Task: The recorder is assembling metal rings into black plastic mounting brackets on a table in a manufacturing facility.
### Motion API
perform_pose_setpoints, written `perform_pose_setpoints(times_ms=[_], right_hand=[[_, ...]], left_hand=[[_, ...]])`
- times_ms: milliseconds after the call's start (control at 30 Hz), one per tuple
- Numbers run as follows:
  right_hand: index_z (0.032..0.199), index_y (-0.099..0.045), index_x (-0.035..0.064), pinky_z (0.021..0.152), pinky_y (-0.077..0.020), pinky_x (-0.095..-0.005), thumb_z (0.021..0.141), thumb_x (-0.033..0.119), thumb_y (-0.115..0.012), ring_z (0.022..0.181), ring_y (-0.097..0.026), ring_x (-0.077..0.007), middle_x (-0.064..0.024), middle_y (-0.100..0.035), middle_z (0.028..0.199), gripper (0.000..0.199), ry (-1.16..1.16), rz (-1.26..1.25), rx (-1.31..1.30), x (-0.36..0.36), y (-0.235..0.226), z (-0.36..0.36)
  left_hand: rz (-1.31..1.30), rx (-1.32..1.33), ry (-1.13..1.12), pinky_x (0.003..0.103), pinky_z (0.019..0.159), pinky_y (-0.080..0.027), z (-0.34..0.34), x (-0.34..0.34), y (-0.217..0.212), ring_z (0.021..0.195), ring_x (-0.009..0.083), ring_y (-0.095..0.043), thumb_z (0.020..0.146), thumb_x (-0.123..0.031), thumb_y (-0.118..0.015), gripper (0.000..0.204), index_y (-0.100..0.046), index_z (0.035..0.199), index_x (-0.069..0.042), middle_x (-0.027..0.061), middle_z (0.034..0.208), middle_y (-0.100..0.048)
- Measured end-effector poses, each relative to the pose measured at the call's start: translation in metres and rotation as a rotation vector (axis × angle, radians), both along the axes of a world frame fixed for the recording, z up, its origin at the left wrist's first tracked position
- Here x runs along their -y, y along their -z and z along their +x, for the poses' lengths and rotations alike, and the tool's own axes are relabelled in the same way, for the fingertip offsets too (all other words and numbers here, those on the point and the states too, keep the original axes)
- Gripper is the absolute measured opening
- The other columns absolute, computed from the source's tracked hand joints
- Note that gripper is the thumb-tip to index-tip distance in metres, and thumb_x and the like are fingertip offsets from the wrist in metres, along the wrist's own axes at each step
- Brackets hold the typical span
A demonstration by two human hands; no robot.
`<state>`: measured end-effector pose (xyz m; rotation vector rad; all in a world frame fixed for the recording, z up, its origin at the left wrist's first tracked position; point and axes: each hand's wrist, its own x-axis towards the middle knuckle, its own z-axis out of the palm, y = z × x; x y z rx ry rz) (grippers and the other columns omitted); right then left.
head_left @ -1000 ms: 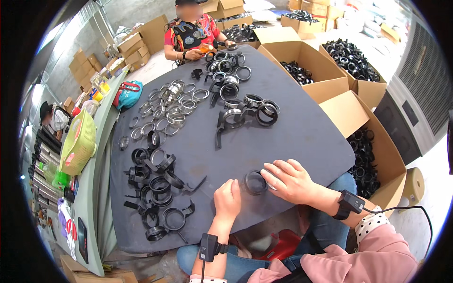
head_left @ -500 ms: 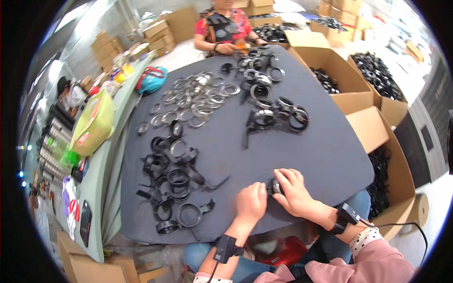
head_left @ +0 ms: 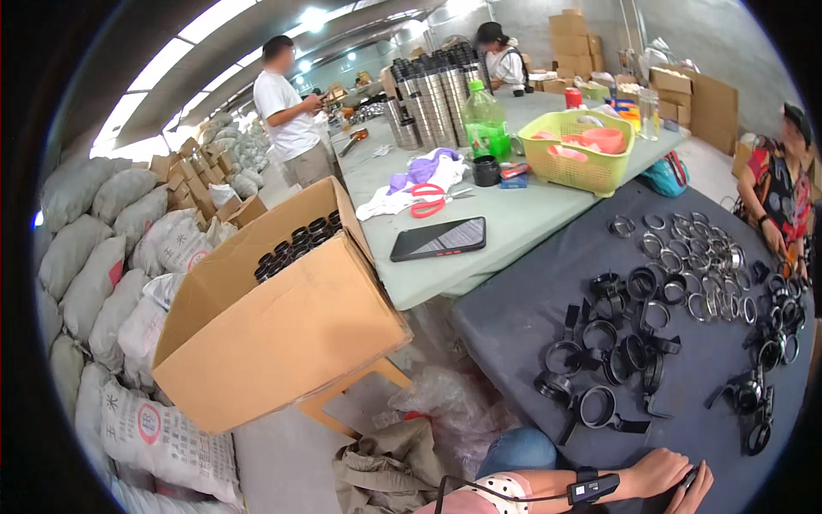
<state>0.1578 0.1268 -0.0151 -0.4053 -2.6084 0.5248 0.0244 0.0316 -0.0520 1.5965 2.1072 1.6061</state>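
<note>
My left hand (head_left: 658,472) is closed at the lower right of the view, near the dark table's front edge. Close against it, the fingers of my right hand (head_left: 695,492) curl round a small black ring piece (head_left: 689,477). Both hands grip that piece, though most of it is hidden by my fingers. Beyond them lies a loose group of black plastic rings (head_left: 599,404), several with a flat strip sticking out. Thin silver metal rings (head_left: 704,307) are spread behind these, and more black rings (head_left: 747,394) lie to the right.
A green table (head_left: 505,257) adjoins on the left, bearing a phone (head_left: 438,238), red scissors (head_left: 428,202) and a yellow-green basket (head_left: 582,163). An open carton (head_left: 282,343) of black rings stands beside it. Several stuffed sacks (head_left: 171,437) are piled farther left. Another person (head_left: 775,193) is across the dark table.
The view has swung left, so my hands now sit at the lower right edge. Both hands stay together on the black ring piece, which shows less than before.
</note>
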Motion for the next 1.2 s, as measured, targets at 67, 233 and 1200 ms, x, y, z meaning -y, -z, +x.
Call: perform_pose_setpoints(times_ms=[67, 233, 1200], right_hand=[[0.136, -0.044, -0.0063, 0.103, -0.0355, -0.0469, 0.100, 0.035, -0.044, 0.117, -0.046, -0.0442, -0.0296, -0.047, 0.130, 0.055, 0.000, 0.026, 0.017, -0.003, 0.001, -0.001], [0.138, -0.042, -0.0061, 0.102, -0.0362, -0.0469, 0.100, 0.041, -0.043, 0.117, -0.045, -0.0448, -0.0294, -0.045, 0.131, 0.060, -0.042, 0.042, 0.035, -0.004, -0.006, -0.005], [0.134, -0.038, -0.0083, 0.102, -0.0381, -0.0473, 0.070, 0.007, -0.065, 0.116, -0.046, -0.0455, -0.0284, -0.044, 0.128, 0.072, -0.157, -0.109, -0.011, -0.008, -0.006, -0.020]], left_hand=[[-0.013, -0.019, 0.000, 0.045, 0.060, -0.044, -0.001, -0.002, 0.004, 0.065, 0.0366, -0.058, 0.095, -0.018, -0.048, 0.028, -0.056, 0.075, -0.001, 0.0181, 0.068, -0.058], [-0.016, -0.042, -0.016, 0.043, 0.060, -0.043, -0.001, -0.008, 0.008, 0.064, 0.0345, -0.056, 0.095, -0.017, -0.048, 0.026, -0.054, 0.076, -0.001, 0.0164, 0.068, -0.057], [0.017, -0.084, -0.077, 0.044, 0.082, -0.046, -0.026, 0.031, -0.046, 0.098, 0.0346, -0.057, 0.085, -0.022, -0.065, 0.032, -0.056, 0.109, -0.004, 0.0165, 0.109, -0.056]])
